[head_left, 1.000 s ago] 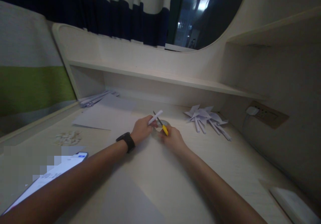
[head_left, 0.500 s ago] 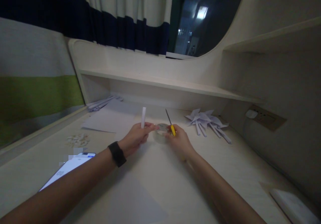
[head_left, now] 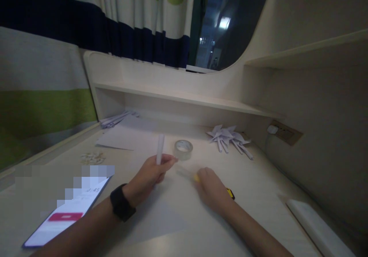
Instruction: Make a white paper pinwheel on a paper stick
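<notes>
My left hand is closed around a white rolled paper tube, which stands nearly upright above the fingers. Its thumb and forefinger are pinched together close to a roll of clear tape on the desk. My right hand grips a yellow utility knife, the black-tipped handle end sticking out behind the palm. The blade points left toward my left hand and is blurred by motion. Below both hands lies a sheet of white paper.
Several paper pinwheels lie back right. White sheets and paper rolls are at back left. Small pale pieces sit beside a lit phone. A white object is at right, below a plugged socket.
My right hand has come away from the tape roll, moving nearer with the knife, whose blade has swung to point left. My left hand has also left the roll, which now stands free.
</notes>
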`<move>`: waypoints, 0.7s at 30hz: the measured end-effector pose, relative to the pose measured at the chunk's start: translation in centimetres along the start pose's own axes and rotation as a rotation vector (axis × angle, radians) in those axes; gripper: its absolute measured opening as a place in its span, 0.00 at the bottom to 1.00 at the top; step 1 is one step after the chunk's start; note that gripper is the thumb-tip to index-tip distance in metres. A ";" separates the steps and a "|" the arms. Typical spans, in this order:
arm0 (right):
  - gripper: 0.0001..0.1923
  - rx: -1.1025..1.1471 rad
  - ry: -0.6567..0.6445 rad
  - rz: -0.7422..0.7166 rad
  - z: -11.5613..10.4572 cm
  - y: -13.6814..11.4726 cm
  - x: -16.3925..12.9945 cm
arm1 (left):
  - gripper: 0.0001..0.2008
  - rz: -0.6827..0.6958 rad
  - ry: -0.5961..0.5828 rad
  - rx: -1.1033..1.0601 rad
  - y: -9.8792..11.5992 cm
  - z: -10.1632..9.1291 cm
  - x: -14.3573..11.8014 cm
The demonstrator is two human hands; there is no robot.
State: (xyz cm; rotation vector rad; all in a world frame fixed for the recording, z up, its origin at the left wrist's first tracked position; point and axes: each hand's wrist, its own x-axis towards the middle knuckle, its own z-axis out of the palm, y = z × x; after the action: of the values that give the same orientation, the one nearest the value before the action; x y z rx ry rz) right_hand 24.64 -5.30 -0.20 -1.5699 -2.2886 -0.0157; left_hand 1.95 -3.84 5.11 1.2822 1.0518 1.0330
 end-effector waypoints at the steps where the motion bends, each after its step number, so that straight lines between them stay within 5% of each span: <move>1: 0.03 0.006 0.008 0.001 0.2 0.3 0.0 | 0.20 0.003 0.011 0.034 -0.3 0.1 -0.1; 9: 0.04 0.142 0.109 0.038 -0.1 0.6 0.2 | 0.10 0.259 0.042 0.297 -3.0 0.8 -0.1; 15: 0.08 0.777 0.174 0.171 -2.2 -3.6 0.3 | 0.09 0.278 -0.134 0.238 -3.3 1.9 -1.0; 21: 0.06 0.856 0.207 0.272 -2.4 -5.3 0.0 | 0.09 0.280 -0.191 0.204 -3.4 2.3 -1.5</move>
State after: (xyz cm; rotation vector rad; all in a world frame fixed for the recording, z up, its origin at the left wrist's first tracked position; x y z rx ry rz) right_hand 20.55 -7.87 3.05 -1.2931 -1.5586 0.7289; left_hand 3.85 -5.84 1.79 1.6961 0.8640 1.0042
